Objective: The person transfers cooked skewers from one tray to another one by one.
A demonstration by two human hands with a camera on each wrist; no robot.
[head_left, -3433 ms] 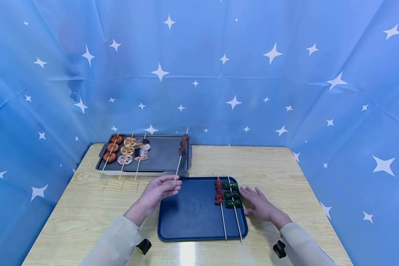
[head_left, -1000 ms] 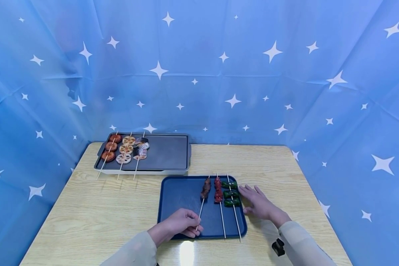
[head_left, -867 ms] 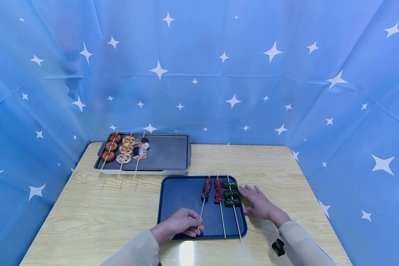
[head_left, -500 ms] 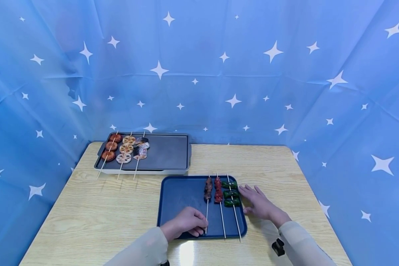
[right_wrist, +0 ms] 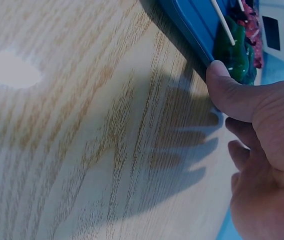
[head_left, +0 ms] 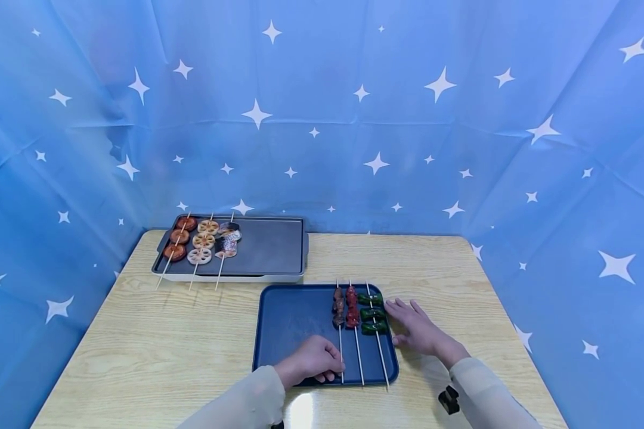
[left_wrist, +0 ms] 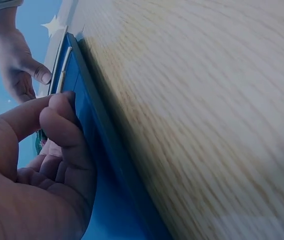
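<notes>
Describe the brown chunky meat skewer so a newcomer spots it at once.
On the pale wood-grain table lies a dark-blue rectangular tray. In its right half, the person's left grip pinches the brown chunky meat skewer by its stick. Leftmost of three, it is brown, unlike the red chunky skewer and glossy green skewer.

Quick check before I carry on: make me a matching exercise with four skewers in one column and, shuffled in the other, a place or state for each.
1. Brown skewer
2. Red skewer
3. Green skewer
4. Lotus skewer

A. Middle of the row on the griddle
B. On the tray, nearest the right hand
C. Pinched by the left hand
D. Middle of the row on the tray

Pairs: 1-C, 2-D, 3-B, 4-A
</notes>
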